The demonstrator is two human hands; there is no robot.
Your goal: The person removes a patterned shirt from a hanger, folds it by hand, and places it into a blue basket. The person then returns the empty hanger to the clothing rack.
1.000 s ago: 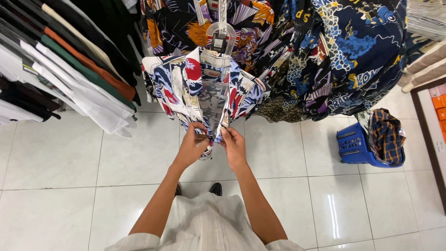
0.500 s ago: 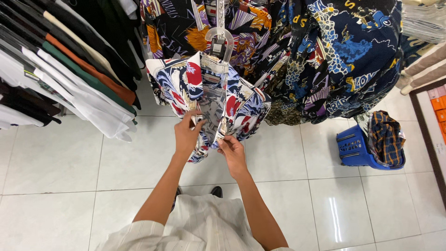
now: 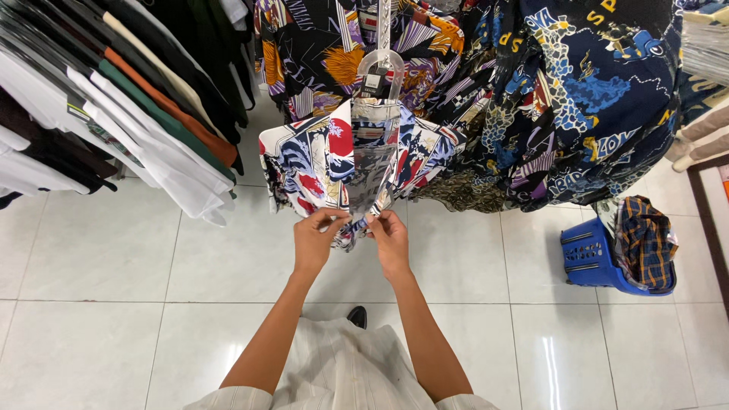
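A printed shirt [image 3: 311, 163] in white, red and blue hangs on a clear plastic hanger [image 3: 380, 72] straight ahead of me. My left hand [image 3: 317, 241] pinches the left side of its open front near the lower hem. My right hand [image 3: 389, 241] pinches the right side, a little apart from the left. Both hands meet low at the shirt's middle. The inside of the shirt between the two front edges looks pale grey.
Dark patterned shirts [image 3: 577, 99] hang behind and to the right. A rack of white, green, orange and black garments [image 3: 114, 129] fills the left. A blue basket [image 3: 596, 258] with a plaid cloth [image 3: 645, 243] sits on the white tiled floor [image 3: 99, 304] at right.
My hands rose up the shirt front half a second ago and have come back down to its lower part, still holding both front edges. The view has shifted slightly.
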